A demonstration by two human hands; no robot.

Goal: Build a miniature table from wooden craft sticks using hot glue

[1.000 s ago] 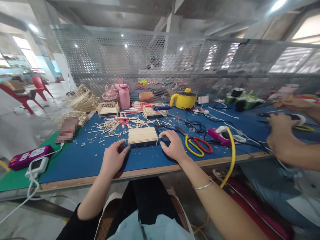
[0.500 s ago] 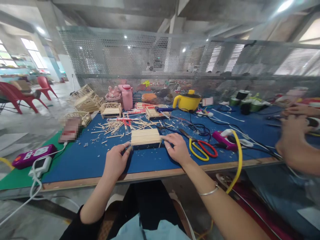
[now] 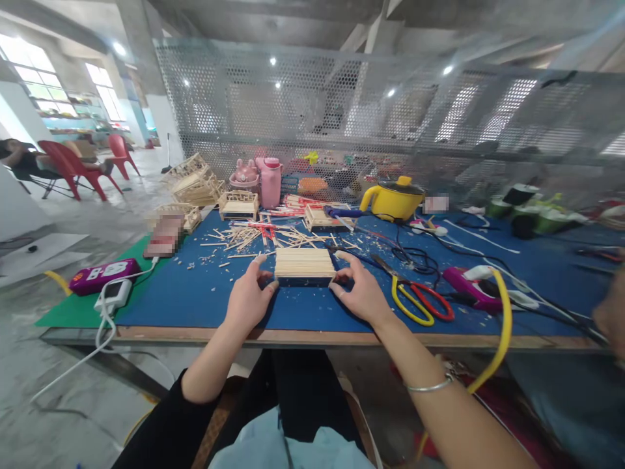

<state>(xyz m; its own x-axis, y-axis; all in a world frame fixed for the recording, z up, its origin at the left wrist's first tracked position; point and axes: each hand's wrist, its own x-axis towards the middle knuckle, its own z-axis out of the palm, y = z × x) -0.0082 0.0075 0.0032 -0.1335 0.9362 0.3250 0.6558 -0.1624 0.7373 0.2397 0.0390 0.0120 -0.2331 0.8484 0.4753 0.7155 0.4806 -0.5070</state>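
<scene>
A small platform of pale wooden sticks [image 3: 303, 262] stands on the blue table top in front of me, raised on short legs. At its left end is my left hand [image 3: 249, 292], thumb at the front corner and fingers curled along the side. My right hand [image 3: 360, 286] grips the opposite end in the same way, its thumb against the front right corner. The tips of some fingers are hidden behind the knuckles. Just behind the platform lies a heap of loose sticks [image 3: 244, 236]. Scissors [image 3: 415, 296] with one yellow and one red handle rest right of my right hand.
Behind are small stick-built beds [image 3: 238, 205], a pink bottle [image 3: 270, 184], a yellow pot [image 3: 395, 200] and a blue glue gun [image 3: 342, 213]. Cables and a purple power strip [image 3: 471, 286] lie right; another purple strip [image 3: 104, 276] and a phone [image 3: 165, 236] lie left. A co-worker's arm [image 3: 610, 306] shows at right.
The view has swung left, so everything sits further right in the picture. My fingers have shifted around the platform's ends, with both thumbs now at the front corners. The co-worker's hands have mostly left the view.
</scene>
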